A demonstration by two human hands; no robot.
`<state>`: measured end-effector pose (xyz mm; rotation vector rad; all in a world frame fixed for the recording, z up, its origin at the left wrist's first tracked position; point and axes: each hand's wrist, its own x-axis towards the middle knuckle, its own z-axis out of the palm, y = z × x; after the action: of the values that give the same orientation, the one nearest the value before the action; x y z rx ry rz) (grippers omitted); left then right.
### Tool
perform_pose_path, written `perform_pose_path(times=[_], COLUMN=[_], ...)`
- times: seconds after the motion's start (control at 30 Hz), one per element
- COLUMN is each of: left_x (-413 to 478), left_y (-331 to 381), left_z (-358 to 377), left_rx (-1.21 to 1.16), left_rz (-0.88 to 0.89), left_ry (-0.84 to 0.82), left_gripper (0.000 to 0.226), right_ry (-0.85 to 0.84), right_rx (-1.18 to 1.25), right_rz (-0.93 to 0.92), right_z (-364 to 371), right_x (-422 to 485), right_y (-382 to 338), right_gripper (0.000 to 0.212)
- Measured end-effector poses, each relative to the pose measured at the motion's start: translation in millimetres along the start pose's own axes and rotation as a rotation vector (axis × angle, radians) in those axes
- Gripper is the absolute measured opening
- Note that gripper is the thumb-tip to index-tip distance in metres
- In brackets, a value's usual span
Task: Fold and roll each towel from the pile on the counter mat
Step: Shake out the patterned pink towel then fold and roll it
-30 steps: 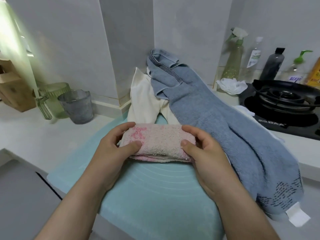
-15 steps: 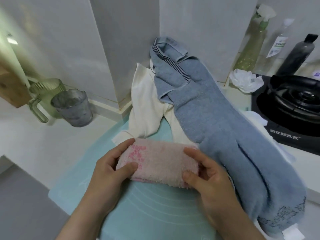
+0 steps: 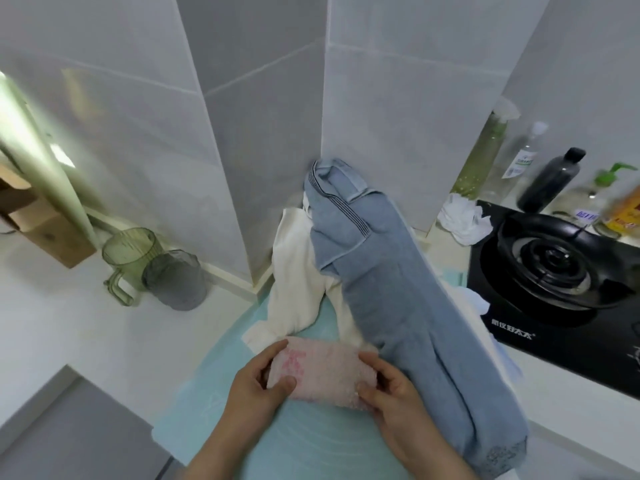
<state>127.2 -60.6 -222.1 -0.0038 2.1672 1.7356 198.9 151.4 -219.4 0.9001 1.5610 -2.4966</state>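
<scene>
Mat: 1 blue towel; L hand, R hand fingers clamp 1 pink towel.

Surface materials and finishes, kitchen counter.
Lower centre: the rolled pink terry-cloth towel shows a rough, looped pile. The long grey-blue terry towel to its right is matt and nubby, with a flat woven striped band at its upper end. The cream cloth beneath looks smoother. The pale teal counter mat is smooth, with a dull sheen. The grey wall tiles are glossy. Left: the translucent green plastic jug and the smoky grey plastic cup. Right: the black hob top is glossy; its black metal burner grate is semi-matt.
</scene>
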Motion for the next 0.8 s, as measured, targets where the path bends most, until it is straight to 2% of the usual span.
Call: perform_pose_path(times=[0.07,0.1,0.3,0.43,0.6,0.8], left_x=[1,1,1,-5,-21,-37], left_y=[5,6,20,43,83,129], left_z=[0,0,-4,-4,23,95], left_rx=[0.023,0.031,0.084,0.125,0.105,-0.049], left_rz=[-0.020,-0.024,-0.063,-0.015,0.069,0.106], left_ry=[-0.019,-0.032,-0.091,-0.093,-0.193,-0.282], left_gripper=[0.055,0.056,0.058,0.060,0.063,0.062], right_ry=[0.016,0.023,0.181,0.212,0.242,0.339], right_rx=[-0.007,-0.030,-0.148,-0.168,-0.225,-0.238], right_rz=[0.034,0.053,0.048,0.029,-0.126,-0.256], right_z=[3,4,31,34,-4,-61], right_x=[0,0,-12,-38,-83,-128], right_y=[-6,-8,-19,-43,-90,-133], right_gripper=[0.040,0.039,0.043,0.043,0.044,0.049])
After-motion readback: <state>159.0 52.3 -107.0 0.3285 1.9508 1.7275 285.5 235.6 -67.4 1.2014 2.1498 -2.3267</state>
